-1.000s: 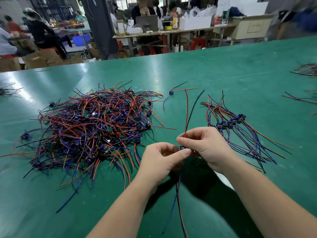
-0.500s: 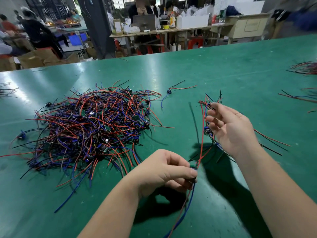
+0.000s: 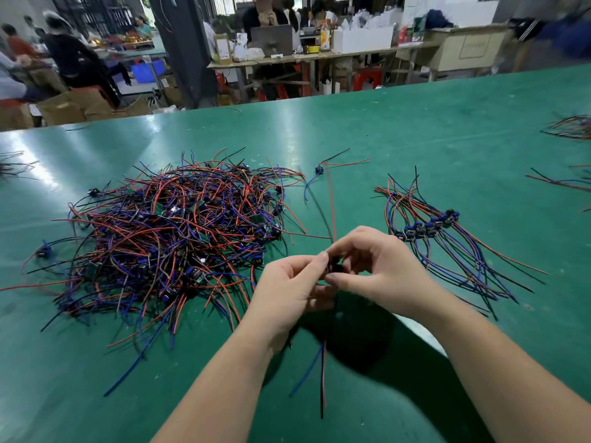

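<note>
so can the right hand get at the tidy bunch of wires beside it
Probably yes: the tidy bunch lies close to the right hand with only bare table between. But it and the left hand both pinch a small plug, so it must let go first.

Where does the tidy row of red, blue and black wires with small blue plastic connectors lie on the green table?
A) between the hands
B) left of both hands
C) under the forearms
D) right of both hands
D: the tidy row of wires lies right of the right hand, which with the left hand pinches a small dark connector; the tangled heap of wires is at the left.
</note>
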The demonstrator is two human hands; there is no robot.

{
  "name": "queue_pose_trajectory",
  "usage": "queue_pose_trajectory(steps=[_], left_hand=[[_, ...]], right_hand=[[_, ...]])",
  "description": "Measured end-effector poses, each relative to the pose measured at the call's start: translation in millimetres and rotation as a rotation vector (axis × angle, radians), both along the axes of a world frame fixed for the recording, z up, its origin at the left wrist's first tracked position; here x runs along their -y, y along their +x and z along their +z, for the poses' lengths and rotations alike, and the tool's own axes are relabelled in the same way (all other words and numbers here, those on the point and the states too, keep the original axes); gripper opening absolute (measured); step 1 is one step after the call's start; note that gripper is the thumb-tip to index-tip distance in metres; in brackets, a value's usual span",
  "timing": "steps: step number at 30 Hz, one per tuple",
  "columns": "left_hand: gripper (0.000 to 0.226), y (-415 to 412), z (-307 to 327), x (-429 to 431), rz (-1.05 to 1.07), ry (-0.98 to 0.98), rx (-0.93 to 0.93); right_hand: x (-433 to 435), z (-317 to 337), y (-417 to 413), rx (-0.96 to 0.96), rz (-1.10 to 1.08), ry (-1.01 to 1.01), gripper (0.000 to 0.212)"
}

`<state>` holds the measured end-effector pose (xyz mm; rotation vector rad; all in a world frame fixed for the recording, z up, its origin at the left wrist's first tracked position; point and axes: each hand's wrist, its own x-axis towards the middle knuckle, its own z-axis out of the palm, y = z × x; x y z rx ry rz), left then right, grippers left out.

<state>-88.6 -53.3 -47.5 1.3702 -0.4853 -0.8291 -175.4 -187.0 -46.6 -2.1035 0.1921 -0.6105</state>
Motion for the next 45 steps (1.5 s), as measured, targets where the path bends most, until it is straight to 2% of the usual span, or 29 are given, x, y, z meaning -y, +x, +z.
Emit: queue_pose_trajectory(steps=[4, 7, 10, 15, 17, 22, 24, 26, 28, 31, 35, 41, 45], left_hand=[[0.022, -3, 2, 2, -0.025, 0.010, -0.031], [0.017, -3, 0, 2, 0.018, 0.065, 0.009], [0.016, -2, -1, 2, 0.062, 0.097, 0.075], [0.018, 3, -4, 1, 0.161, 0.159, 0.243], [0.017, 6, -7, -2, 0.212, 0.203, 0.398], [0.016, 15, -9, -10, 0.326, 0.396, 0.943], [0.022, 17, -9, -12, 0.428, 0.529, 1.122], [0.033, 19, -9, -15, 0.511, 0.706, 1.202], [0.044, 24, -11, -20, 0.461, 0.925, 1.215], [0.035, 34, -12, -24, 0.333, 1.102, 1.196], [0.021, 41, -11, -27, 0.323, 1.080, 1.215], [0.031, 44, -9, -29, 0.333, 0.985, 1.138], [0.024, 43, -4, -29, 0.357, 1.018, 1.123]], right_hand=[[5, -3, 3, 0.035, -0.143, -0.026, 0.025], [20, -7, 6, 0.038, -0.425, -0.063, 0.025], [42, -11, 3, -0.113, -0.621, -0.223, 0.023], [51, -17, 3, -0.328, -0.622, -0.377, 0.009], [50, -17, 4, -0.371, -0.614, -0.421, 0.014], [48, -16, 2, -0.470, -0.643, -0.497, 0.023], [46, -15, 2, -0.517, -0.653, -0.534, 0.025], [43, -15, 3, -0.492, -0.662, -0.516, 0.028], [41, -13, 2, -0.400, -0.662, -0.440, 0.033], [36, -10, 2, -0.285, -0.620, -0.380, 0.034], [29, -9, 2, -0.237, -0.573, -0.367, 0.028], [26, -11, 4, -0.202, -0.528, -0.361, 0.023], [24, -11, 4, -0.170, -0.505, -0.355, 0.020]])
